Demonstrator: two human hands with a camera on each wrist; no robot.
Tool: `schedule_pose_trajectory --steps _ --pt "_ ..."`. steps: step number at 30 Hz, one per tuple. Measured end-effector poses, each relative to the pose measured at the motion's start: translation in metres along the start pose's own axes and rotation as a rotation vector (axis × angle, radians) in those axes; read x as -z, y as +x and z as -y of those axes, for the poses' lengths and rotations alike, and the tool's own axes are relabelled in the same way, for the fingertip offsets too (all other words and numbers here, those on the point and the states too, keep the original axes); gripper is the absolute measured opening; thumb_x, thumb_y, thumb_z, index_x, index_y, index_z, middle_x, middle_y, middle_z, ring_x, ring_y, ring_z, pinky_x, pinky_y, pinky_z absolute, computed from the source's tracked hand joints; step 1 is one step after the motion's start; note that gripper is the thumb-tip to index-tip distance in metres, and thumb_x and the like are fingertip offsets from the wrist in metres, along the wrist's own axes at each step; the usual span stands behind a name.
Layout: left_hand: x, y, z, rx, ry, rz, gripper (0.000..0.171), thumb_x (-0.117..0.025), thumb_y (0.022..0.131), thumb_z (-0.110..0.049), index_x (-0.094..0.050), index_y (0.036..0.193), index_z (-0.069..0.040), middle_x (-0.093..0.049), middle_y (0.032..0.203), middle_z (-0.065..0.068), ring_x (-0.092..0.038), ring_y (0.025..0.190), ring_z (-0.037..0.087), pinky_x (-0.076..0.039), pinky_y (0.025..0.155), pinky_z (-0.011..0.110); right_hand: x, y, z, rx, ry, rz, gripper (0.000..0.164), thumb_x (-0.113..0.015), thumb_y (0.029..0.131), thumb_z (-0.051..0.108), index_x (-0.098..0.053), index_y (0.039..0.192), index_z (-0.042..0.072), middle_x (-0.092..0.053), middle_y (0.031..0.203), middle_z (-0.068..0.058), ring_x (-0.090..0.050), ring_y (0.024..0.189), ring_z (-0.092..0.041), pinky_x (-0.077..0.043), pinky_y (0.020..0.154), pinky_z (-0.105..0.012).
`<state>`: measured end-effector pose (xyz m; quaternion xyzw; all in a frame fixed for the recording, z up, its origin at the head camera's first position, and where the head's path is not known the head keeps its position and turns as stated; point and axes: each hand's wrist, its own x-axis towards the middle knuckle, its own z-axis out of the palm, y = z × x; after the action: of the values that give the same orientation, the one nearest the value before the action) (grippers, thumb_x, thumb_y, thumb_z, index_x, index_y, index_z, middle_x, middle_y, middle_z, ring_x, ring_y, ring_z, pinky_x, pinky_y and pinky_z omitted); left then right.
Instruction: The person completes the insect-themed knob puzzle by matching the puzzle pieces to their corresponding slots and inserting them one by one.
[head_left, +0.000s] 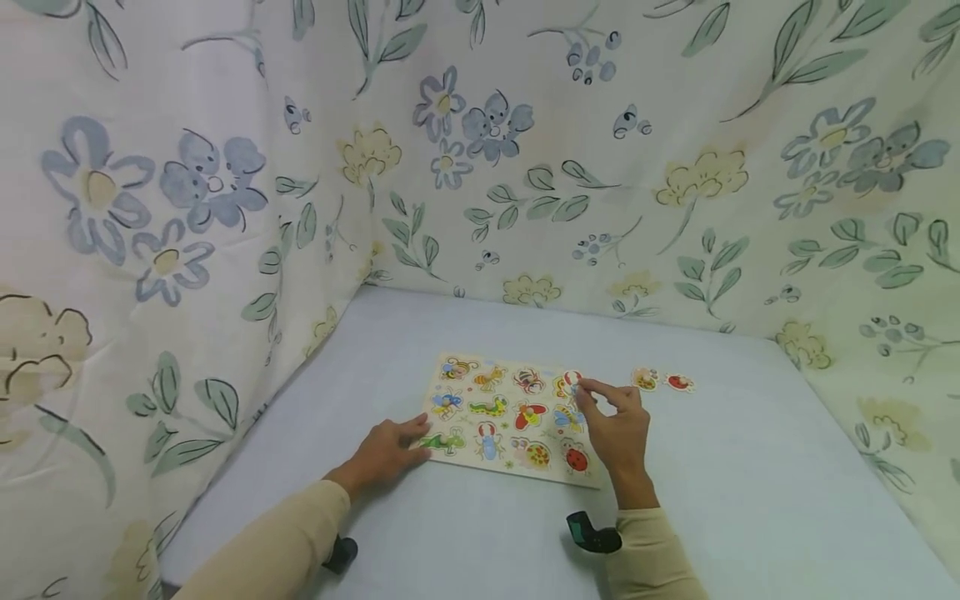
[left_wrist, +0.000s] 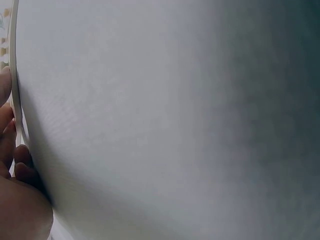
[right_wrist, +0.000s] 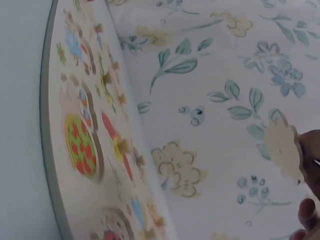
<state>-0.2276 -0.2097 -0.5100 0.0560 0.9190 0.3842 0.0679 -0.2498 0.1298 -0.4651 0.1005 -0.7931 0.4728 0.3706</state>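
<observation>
A wooden insect peg puzzle board [head_left: 506,471] lies flat on the table. My right hand [head_left: 621,429] pinches a stag beetle piece [head_left: 572,378] with red pincers above the board's right side; its plain wooden back [right_wrist: 282,147] shows in the right wrist view. My left hand [head_left: 386,450] rests against the board's near left corner, thumb and fingers touching its edge. A matching stag beetle picture [head_left: 488,442] is in the near row, beside the snail picture [head_left: 536,454] and ladybug picture [head_left: 576,458]. In the right wrist view the snail hollow [right_wrist: 82,147] has no piece in it.
Beyond my right hand, a snail piece [head_left: 644,379] and a ladybug piece [head_left: 679,382] lie loose on the white table [head_left: 750,467]. Floral curtains [head_left: 517,217] hang behind the table and at its sides. Dark devices [head_left: 592,533] are strapped at both wrists.
</observation>
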Motion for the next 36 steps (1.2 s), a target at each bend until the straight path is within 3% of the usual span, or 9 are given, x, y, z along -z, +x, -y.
schedule_pose_trajectory --steps 8,19,27,36 --pt "-0.001 0.001 -0.003 -0.002 -0.005 0.011 0.051 -0.076 0.084 -0.024 -0.06 0.129 -0.009 -0.044 0.144 -0.005 -0.032 0.138 0.028 -0.022 0.111 0.05 -0.036 -0.024 0.018 -0.02 0.068 0.055 0.014 -0.081 0.079 0.007 -0.078 0.093 0.009 -0.068 0.077 0.001 -0.041 0.074 -0.015 -0.032 0.061 -0.029" --pt "0.0 0.001 0.001 -0.003 0.012 -0.001 0.051 -0.076 0.084 -0.024 -0.06 0.13 -0.009 -0.044 0.144 -0.005 -0.032 0.138 0.029 -0.023 0.111 0.05 -0.073 -0.049 0.033 -0.036 0.145 0.125 0.014 -0.081 0.078 0.008 -0.078 0.091 0.011 -0.068 0.081 0.006 -0.045 0.073 -0.034 -0.032 0.056 -0.03" --pt "0.0 0.001 0.004 -0.003 0.006 -0.004 0.051 -0.077 0.083 -0.023 -0.061 0.129 -0.007 -0.045 0.144 -0.004 -0.033 0.137 0.029 -0.023 0.111 0.049 -0.088 -0.06 0.029 0.004 0.094 0.162 0.015 -0.083 0.075 0.008 -0.079 0.089 0.012 -0.067 0.076 0.01 -0.043 0.073 -0.019 -0.034 0.054 -0.027" --pt "-0.001 0.004 0.004 -0.01 0.036 -0.005 0.051 -0.076 0.084 -0.025 -0.06 0.13 -0.01 -0.044 0.144 -0.008 -0.033 0.137 0.029 -0.023 0.111 0.05 -0.089 -0.061 0.025 -0.029 0.075 0.239 0.012 -0.082 0.078 0.008 -0.078 0.088 0.012 -0.072 0.082 0.009 -0.052 0.078 -0.017 -0.042 0.064 -0.034"
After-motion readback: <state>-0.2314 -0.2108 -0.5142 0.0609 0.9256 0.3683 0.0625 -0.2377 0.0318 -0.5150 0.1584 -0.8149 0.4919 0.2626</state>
